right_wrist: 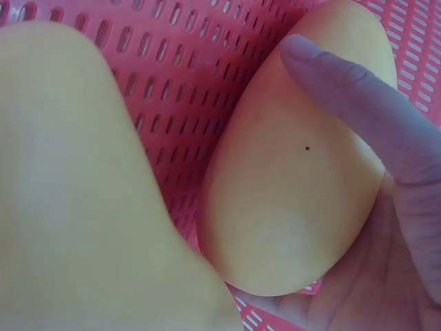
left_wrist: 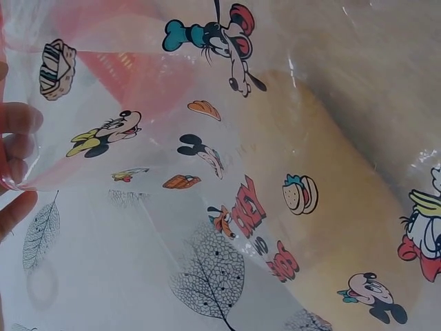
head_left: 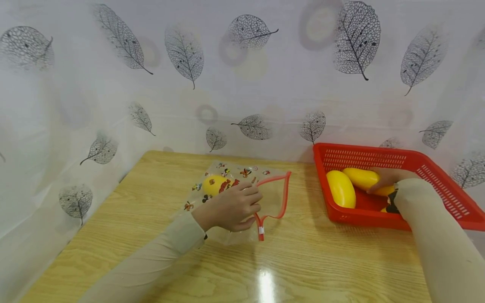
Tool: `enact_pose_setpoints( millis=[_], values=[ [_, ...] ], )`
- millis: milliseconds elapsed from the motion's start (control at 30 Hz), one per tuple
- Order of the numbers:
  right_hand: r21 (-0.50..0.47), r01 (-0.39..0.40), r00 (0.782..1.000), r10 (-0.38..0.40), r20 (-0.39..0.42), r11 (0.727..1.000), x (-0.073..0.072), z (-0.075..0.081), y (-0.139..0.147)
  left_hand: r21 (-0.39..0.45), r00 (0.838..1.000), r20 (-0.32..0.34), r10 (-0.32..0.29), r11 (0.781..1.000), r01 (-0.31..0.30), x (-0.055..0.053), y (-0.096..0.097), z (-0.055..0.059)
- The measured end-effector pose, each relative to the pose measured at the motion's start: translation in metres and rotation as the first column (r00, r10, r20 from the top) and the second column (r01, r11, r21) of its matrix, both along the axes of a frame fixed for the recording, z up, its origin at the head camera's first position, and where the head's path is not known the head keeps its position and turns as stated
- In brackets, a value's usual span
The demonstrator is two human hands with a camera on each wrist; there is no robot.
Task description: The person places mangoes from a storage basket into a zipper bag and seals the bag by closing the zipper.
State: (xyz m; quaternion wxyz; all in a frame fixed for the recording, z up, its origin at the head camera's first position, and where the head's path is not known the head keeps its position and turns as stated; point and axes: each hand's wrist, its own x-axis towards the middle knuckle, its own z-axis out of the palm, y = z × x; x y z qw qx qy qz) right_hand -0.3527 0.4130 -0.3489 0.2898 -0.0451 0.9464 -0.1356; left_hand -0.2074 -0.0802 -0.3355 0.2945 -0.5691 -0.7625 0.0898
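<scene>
Toward the right of the wooden table (head_left: 322,261), inside a red basket (head_left: 363,216), the right hand (head_left: 390,177) gripped a yellow mango-shaped item (right_wrist: 282,172), thumb laid across it, palm and fingers behind. Second yellow piece (head_left: 341,189) lay just beside, near the basket's left wall. Left of the basket, the left hand (head_left: 235,206) pinched the edge of a clear cartoon-print bag (head_left: 244,171) by its red-trimmed mouth, which gaped toward the basket. One yellow item (head_left: 214,185) sat in that bag, beyond the left wrist. Leaf-print sheeting (head_left: 227,88) hung behind.
</scene>
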Motion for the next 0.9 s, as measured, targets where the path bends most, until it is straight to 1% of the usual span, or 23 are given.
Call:
enact_pose_setpoints(
  millis=[200, 400, 500, 633, 733, 900],
  values=[
    [-0.048, 0.036, 0.999, -0.035, 0.03, 0.998, 0.004, 0.0039, -0.0041, -0.003, 1.0, -0.003, 0.003, 1.0, -0.003, 0.0006, 0.0, 0.0013],
    [-0.013, 0.038, 0.999, -0.037, 0.022, 0.999, 0.0042, 0.0074, -0.0067, 0.003, 1.0, -0.008, -0.004, 1.0, 0.004, 0.0002, 0.0002, 0.0014],
    [-0.009, 0.032, 0.999, -0.032, 0.016, 0.999, 0.0028, 0.006, -0.0061, 0.003, 1.0, -0.009, -0.003, 1.0, 0.003, 0.0002, 0.0004, 0.0012],
    [-0.031, 0.053, 0.998, -0.052, 0.028, 0.998, 0.0011, 0.0023, -0.003, 0.005, 1.0, -0.006, 0.0, 1.0, 0.0, 0.0004, 0.0002, 0.0003],
    [-0.029, 0.069, 0.997, -0.068, 0.033, 0.997, 0.0005, -0.0002, -0.0008, 0.008, 1.0, 0.001, -0.001, 1.0, 0.001, 0.0008, -0.0001, -0.0003],
    [-0.012, 0.06, 0.998, -0.06, 0.015, 0.998, 0.0008, -0.0017, 0.0006, 0.012, 1.0, 0.005, -0.005, 1.0, 0.004, 0.0011, 0.0, -0.0006]
  ],
)
